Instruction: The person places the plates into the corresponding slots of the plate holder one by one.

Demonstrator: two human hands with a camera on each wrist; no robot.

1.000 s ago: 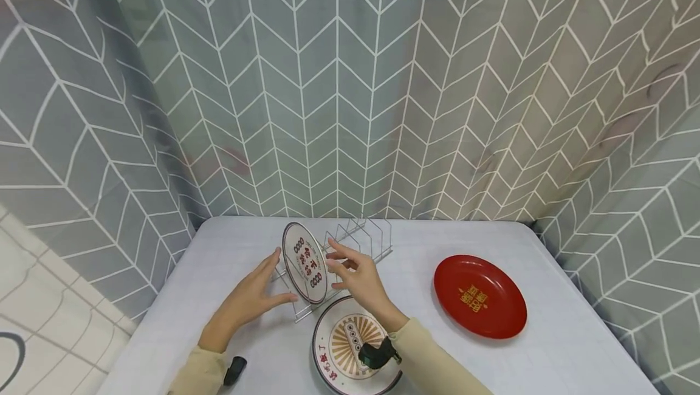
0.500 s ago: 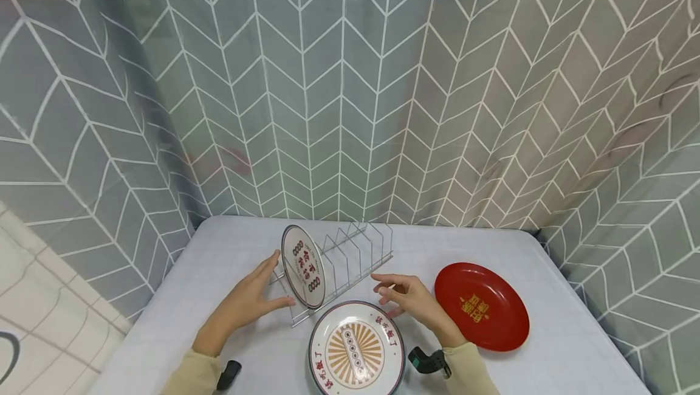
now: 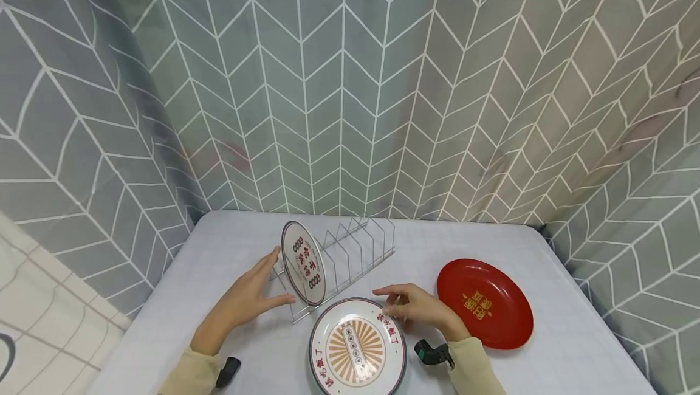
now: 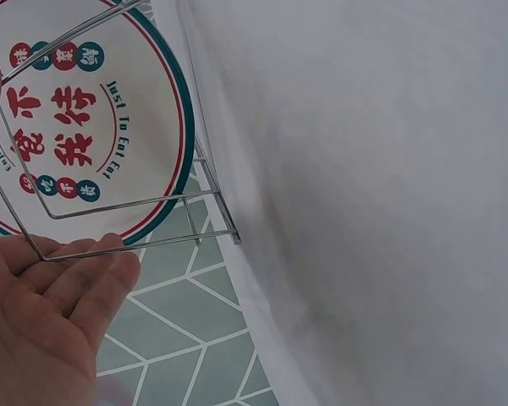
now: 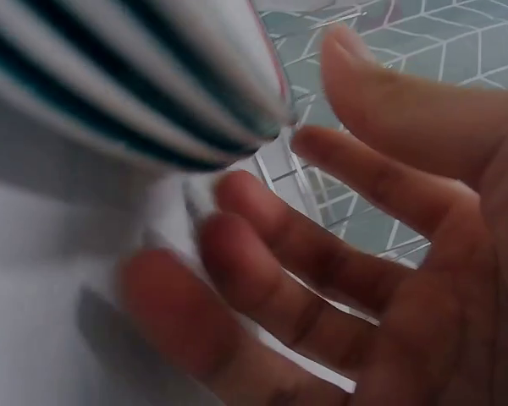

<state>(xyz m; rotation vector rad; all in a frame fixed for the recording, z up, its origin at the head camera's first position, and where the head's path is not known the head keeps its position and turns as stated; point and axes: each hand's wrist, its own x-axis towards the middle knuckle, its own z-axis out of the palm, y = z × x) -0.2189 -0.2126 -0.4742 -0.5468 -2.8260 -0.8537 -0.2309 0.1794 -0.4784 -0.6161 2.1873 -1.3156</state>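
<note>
A white plate (image 3: pixel 304 263) with red characters and a dark rim stands on edge in the left end of a wire plate rack (image 3: pixel 350 261). My left hand (image 3: pixel 240 298) is spread beside that end, thumb apart from fingers. In the left wrist view its fingers (image 4: pixel 93 283) lie by the rack wires and the lower edge of the plate. A stack of white plates (image 3: pixel 358 346), sunburst print on top, lies in front of the rack. At the stack's right rim is my right hand (image 3: pixel 423 310). Its fingers (image 5: pixel 296 271) are loosely bent beside the stacked rims, thumb raised, holding nothing.
A red oval plate (image 3: pixel 483 304) with gold characters lies on the white tablecloth (image 3: pixel 569 322) to the right, just beyond my right hand. A grey patterned curtain (image 3: pixel 350 91) hangs behind and on both sides of the table.
My right hand has left the upright plate and moved right and down to the stack's right rim. My left hand stays by the rack. The upright plate remains standing.
</note>
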